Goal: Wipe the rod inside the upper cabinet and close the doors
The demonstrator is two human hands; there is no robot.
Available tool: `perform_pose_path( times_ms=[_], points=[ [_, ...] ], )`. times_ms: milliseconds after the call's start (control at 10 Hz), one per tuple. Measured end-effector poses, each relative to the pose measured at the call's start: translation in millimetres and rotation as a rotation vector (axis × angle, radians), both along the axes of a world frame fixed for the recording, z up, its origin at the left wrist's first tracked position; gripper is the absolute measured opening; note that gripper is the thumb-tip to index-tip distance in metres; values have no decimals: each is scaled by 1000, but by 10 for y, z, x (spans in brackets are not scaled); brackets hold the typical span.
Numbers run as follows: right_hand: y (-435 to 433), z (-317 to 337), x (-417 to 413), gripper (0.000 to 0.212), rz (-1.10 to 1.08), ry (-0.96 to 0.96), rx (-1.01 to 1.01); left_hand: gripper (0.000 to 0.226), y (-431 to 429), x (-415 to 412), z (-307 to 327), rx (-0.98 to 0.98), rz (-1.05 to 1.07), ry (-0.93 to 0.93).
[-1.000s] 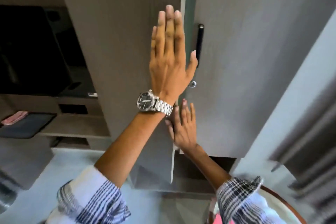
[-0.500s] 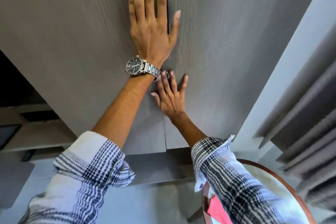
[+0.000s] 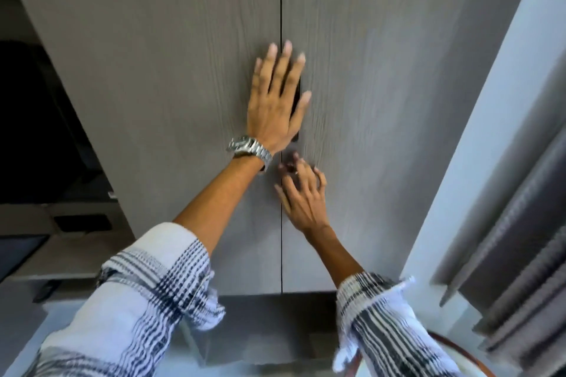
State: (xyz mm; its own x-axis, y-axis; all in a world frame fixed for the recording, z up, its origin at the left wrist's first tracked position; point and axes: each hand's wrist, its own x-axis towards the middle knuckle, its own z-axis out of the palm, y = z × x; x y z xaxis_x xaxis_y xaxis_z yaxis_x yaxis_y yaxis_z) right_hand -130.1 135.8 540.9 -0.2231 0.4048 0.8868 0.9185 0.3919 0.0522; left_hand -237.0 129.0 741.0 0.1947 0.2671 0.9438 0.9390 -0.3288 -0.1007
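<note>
Pressing both doors shut is the step in hand, and it looks almost finished. The left door [image 3: 171, 76] and the right door [image 3: 398, 76] of the upper cabinet meet at one thin dark seam, which runs from 12 o'clock down to 6 o'clock through the middle of the view. The left hand [image 3: 272, 113] lies flat over this seam near the centre, its fingers [image 3: 284, 67] spread open and pointing to 12 o'clock, gripping nothing. It covers most of a dark handle [image 3: 296, 135], of which only a small part shows at its right edge. A metal wristwatch [image 3: 249, 147] sits on this wrist. The right hand [image 3: 303, 196] is just below, at about 5 o'clock from the left one, on the right door; it is blurred, with the fingers loosely curled and apart, holding nothing. The rod is not visible, as it is behind the closed doors.

To do this step well, I think the push should be even on both sides of the seam and close to the free edges, and the palms should stay until both doors sit flush. A curtain [image 3: 520, 223] hangs at 3 o'clock, well apart from the doors.
</note>
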Motion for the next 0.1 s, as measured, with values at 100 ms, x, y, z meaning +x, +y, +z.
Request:
perform_pose_path(
  times_ms=[100],
  points=[
    [-104,723,314,43,67,186,65,58,-171,-246,111,-17,-64,21]
  ],
)
